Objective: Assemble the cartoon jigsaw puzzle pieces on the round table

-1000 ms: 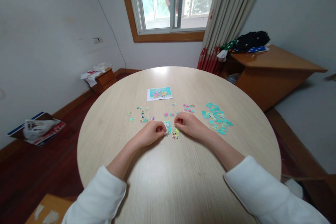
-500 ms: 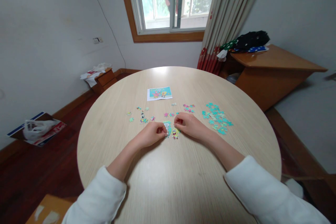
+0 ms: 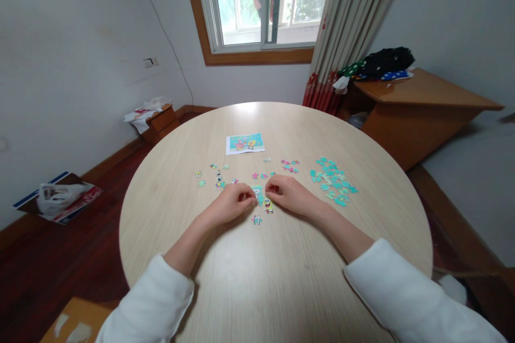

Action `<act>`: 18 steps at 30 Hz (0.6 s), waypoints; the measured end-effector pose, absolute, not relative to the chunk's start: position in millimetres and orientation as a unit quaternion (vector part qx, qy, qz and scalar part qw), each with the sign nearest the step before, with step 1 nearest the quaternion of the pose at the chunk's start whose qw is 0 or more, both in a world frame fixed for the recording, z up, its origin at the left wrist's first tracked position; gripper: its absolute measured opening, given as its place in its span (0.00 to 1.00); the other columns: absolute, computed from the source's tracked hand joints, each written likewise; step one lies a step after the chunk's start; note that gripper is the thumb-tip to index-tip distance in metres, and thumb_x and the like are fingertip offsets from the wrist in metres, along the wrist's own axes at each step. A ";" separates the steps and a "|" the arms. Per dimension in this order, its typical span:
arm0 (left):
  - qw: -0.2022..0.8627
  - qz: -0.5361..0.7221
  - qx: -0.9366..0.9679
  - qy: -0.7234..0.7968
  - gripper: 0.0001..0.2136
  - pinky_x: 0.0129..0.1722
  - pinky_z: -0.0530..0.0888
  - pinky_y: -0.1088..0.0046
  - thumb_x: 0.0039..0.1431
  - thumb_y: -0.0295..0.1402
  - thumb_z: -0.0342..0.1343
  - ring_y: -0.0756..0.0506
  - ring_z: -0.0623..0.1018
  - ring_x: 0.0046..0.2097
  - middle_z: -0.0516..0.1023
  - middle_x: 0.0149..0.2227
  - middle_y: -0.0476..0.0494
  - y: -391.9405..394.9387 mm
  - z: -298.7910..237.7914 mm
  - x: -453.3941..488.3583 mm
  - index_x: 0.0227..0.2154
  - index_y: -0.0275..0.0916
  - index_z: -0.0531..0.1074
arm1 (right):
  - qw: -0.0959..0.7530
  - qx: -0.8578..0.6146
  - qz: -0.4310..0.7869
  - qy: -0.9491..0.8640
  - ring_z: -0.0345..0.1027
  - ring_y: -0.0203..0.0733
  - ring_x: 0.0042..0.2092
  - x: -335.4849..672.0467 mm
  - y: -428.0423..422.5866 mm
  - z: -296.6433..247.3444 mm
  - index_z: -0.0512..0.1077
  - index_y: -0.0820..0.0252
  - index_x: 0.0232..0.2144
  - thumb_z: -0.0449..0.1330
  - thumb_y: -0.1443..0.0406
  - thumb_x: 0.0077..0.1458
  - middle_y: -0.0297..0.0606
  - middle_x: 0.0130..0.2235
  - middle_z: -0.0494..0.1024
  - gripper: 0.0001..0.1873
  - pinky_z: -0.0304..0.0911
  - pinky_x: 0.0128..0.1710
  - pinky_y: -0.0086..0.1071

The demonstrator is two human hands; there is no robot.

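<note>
On the round table (image 3: pixel 265 289), a teal pile of puzzle pieces (image 3: pixel 333 182) lies rightmost. The left hand (image 3: pixel 236 199) and right hand (image 3: pixel 288 191), fingers curled, flank a puzzle patch (image 3: pixel 258 193); whether they pinch anything, I can't tell. A smaller puzzle bit (image 3: pixel 256 220) lies nearer the person.

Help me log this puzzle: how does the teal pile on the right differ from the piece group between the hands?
The teal pile spreads wider; the piece group is smaller. The pile is mostly teal and pale green; the group also shows a yellow character. The pile lies away from both hands; the group sits between the left hand and right hand. Both lie on the round table.
</note>
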State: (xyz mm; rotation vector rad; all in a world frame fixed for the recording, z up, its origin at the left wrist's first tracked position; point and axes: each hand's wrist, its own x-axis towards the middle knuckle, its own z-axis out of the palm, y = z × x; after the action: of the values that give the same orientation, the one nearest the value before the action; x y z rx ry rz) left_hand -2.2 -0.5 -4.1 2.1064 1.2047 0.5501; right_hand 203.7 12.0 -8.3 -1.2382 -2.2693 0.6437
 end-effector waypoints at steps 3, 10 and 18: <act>0.248 0.254 0.830 0.431 0.12 0.46 0.71 0.66 0.58 0.25 0.48 0.44 0.76 0.43 0.79 0.40 0.38 5.1 -9.4 -6.3 0.34 0.36 0.77 | 0.226 -0.424 0.224 -0.848 0.66 0.35 0.33 203.9 10.9 -6.2 0.76 0.63 0.30 0.57 0.72 0.54 0.37 0.31 0.74 0.07 0.60 0.37 0.29; 0.172 0.218 0.901 0.334 0.20 0.53 0.69 0.58 0.56 0.19 0.44 0.43 0.75 0.51 0.78 0.49 0.39 7.0 -14.3 -8.2 0.46 0.39 0.75 | 0.171 -0.376 0.181 -0.893 0.69 0.39 0.38 204.8 6.0 -1.4 0.79 0.62 0.34 0.55 0.70 0.58 0.43 0.35 0.77 0.11 0.62 0.41 0.33; 0.169 0.177 0.909 0.337 0.21 0.55 0.68 0.58 0.55 0.18 0.44 0.44 0.75 0.52 0.77 0.50 0.40 5.4 -12.3 -8.1 0.46 0.39 0.75 | 0.131 -0.356 0.174 -0.909 0.69 0.41 0.41 206.0 -1.3 2.7 0.79 0.61 0.36 0.54 0.70 0.59 0.45 0.40 0.77 0.12 0.62 0.44 0.35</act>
State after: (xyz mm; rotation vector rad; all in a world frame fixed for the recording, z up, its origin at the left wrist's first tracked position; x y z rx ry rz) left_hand -8.1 5.4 -12.3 2.5847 0.9577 0.5042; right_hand 206.0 -1.3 2.7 -1.0344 -2.6382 0.5051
